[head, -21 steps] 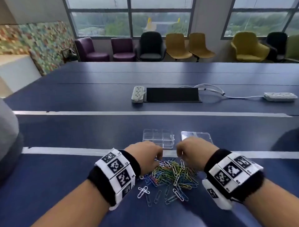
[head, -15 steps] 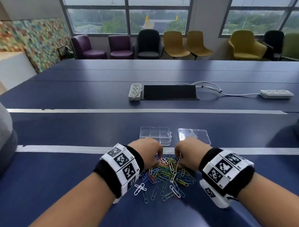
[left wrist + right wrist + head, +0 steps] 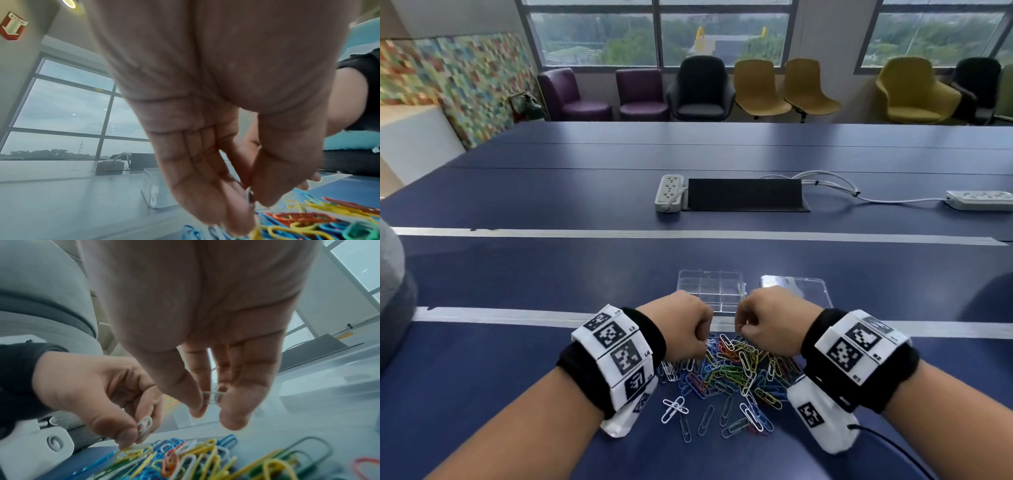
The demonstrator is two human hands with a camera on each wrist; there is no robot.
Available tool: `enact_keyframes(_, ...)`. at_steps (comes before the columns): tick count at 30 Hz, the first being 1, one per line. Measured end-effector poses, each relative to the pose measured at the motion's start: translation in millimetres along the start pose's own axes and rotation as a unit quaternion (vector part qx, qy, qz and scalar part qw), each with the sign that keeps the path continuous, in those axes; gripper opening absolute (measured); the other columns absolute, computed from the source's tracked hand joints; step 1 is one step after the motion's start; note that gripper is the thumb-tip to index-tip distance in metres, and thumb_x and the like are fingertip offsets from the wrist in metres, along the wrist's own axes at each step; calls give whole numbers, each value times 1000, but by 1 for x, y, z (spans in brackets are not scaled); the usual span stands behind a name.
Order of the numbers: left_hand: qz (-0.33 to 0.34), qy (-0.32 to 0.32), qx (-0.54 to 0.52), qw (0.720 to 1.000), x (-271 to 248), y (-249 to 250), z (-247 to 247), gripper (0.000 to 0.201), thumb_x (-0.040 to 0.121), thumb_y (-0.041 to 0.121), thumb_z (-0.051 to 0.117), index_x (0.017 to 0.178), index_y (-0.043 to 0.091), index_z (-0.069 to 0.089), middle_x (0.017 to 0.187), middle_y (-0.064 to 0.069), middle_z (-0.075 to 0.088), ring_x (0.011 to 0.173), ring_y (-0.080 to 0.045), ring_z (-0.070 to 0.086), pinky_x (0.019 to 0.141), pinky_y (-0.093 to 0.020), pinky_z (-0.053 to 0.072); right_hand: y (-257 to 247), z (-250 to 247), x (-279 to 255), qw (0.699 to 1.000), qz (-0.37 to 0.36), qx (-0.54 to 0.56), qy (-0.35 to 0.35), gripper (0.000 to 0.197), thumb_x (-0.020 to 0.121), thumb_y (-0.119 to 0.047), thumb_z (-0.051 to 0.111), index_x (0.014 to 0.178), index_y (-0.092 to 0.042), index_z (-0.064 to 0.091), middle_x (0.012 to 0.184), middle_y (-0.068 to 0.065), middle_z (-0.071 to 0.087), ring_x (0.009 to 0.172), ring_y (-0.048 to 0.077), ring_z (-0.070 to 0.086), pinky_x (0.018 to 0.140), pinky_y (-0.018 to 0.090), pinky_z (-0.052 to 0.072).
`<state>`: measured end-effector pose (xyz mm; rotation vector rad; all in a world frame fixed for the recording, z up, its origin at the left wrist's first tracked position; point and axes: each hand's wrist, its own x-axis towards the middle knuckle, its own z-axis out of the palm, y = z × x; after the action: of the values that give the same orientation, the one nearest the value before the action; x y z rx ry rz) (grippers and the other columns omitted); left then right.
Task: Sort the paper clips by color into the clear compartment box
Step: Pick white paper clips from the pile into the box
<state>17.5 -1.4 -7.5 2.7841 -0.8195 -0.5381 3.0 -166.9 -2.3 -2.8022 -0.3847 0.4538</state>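
A heap of coloured paper clips [image 3: 729, 371] lies on the blue table in front of me. Just beyond it sits the clear compartment box [image 3: 712, 291], with nothing visible in its cells. My left hand [image 3: 703, 334] hovers over the heap's left side and pinches a white paper clip [image 3: 145, 426] between thumb and forefinger. My right hand [image 3: 743, 325] hovers over the right side. It pinches another white clip [image 3: 212, 398] between thumb and fingers. The two hands are close together, knuckles up.
The box's clear lid [image 3: 801, 291] lies flat to the right of the box. A few loose clips [image 3: 674, 409] are scattered near the table's front. Further back are a power strip [image 3: 669, 193], a black cable hatch [image 3: 744, 195] and a second strip [image 3: 979, 200].
Both hands have lifted a little off the heap and drawn closer together, each now holding a white clip.
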Motion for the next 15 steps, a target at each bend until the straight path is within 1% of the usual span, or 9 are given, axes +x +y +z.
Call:
enact_keyframes(2,-3,0,-7,1000,-1,-3,-2,12,79,17,63,70,21,55,64,13,49,71,-12,53,67,-24,47,-6,3,3,1000,-4,0,15,23,84,-18,51,93,-14,72,97,4,73,91,19,64,83,26,53)
enact_keyframes(3,-5,4,-15,1000,-2,-4,-3,6,79,15,62,76,20,59,65,13,50,71,-11,53,67,-22,46,-9,4,5,1000,-9,-5,18,22,84,-17,52,94,-14,71,98,5,73,95,20,65,85,27,53)
enact_keyframes(4,-9,9,-25,1000,-3,-5,-4,8,80,13,59,85,18,61,66,12,51,71,-11,53,67,-21,45,-11,6,7,1000,-12,-13,15,21,85,-17,54,98,-15,71,101,5,72,97,21,65,86,28,53)
enact_keyframes(6,-16,11,-43,999,-3,-8,-8,26,81,8,53,102,21,61,68,11,53,70,-12,53,69,-20,44,-15,8,10,999,-7,-34,-4,24,86,-17,58,108,-16,68,108,7,70,101,24,64,88,30,52)
enact_keyframes(7,-15,11,-42,999,-3,-10,-10,32,82,7,50,106,24,62,69,11,53,71,-12,53,70,-20,45,-16,9,11,999,-5,-46,-14,26,86,-17,59,110,-16,68,110,9,69,102,25,64,88,31,52)
enact_keyframes(9,-17,7,-43,999,-2,-10,-15,34,83,8,47,106,26,64,72,12,53,73,-12,55,76,-23,49,-18,10,13,998,-2,-62,-25,25,86,-16,59,109,-13,69,110,11,69,103,28,64,88,34,53)
enact_keyframes(11,-21,3,-51,998,-2,-10,-17,30,82,9,47,101,24,66,74,10,56,74,-12,56,80,-26,53,-19,12,14,998,6,-61,-29,23,85,-13,58,105,-12,71,107,12,69,99,29,65,86,36,55)
enact_keyframes(13,-25,13,-56,998,0,-9,-16,24,82,12,49,96,22,65,79,6,58,74,-13,54,76,-26,51,-18,14,15,998,9,-54,-25,21,83,-11,58,98,-11,72,103,12,70,96,29,65,84,37,57)
enact_keyframes(15,-31,17,-54,998,2,-8,-13,15,83,15,48,89,22,60,75,8,55,71,-12,51,70,-23,44,-17,15,15,999,8,-41,-22,20,81,-11,58,94,-10,72,100,11,71,94,29,66,82,37,57)
